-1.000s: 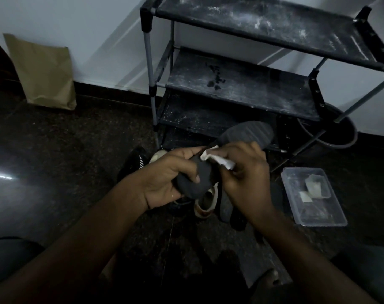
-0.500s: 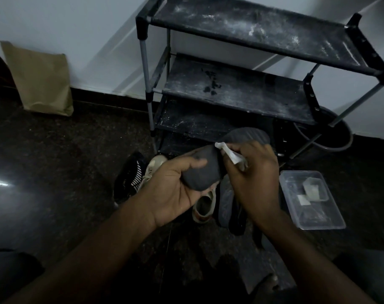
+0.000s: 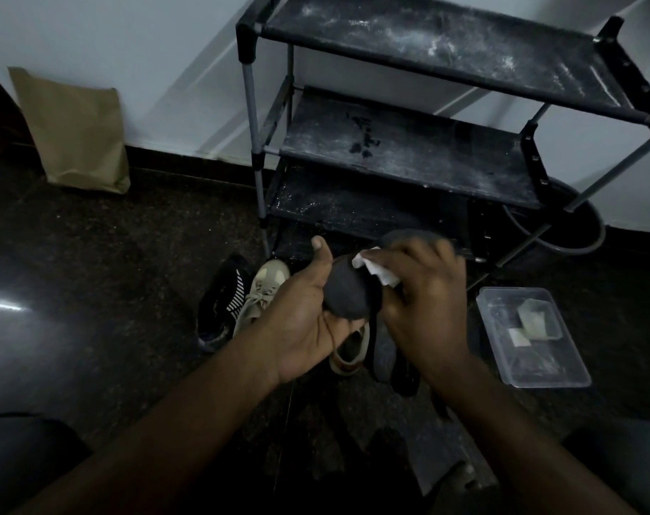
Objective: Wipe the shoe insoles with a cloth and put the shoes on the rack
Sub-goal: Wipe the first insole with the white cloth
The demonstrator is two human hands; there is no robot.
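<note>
Cradling the dark insole [image 3: 344,297] in the left grip [image 3: 308,321], fingers curled under its near end, thumb sticking up. Pinching the white cloth [image 3: 379,271] in the right grip [image 3: 423,295], pressed onto the insole just beyond the left. Looks light and floppy, so probably best held mid-length, not by a tip.

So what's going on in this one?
A person is cleaning a dark insole: the left hand holds it up while the right hand rubs a white cloth over it. A beige sneaker and a black striped shoe lie on the floor before the rack, whose visible shelves hold no shoes. A clear tub sits to the right.
</note>
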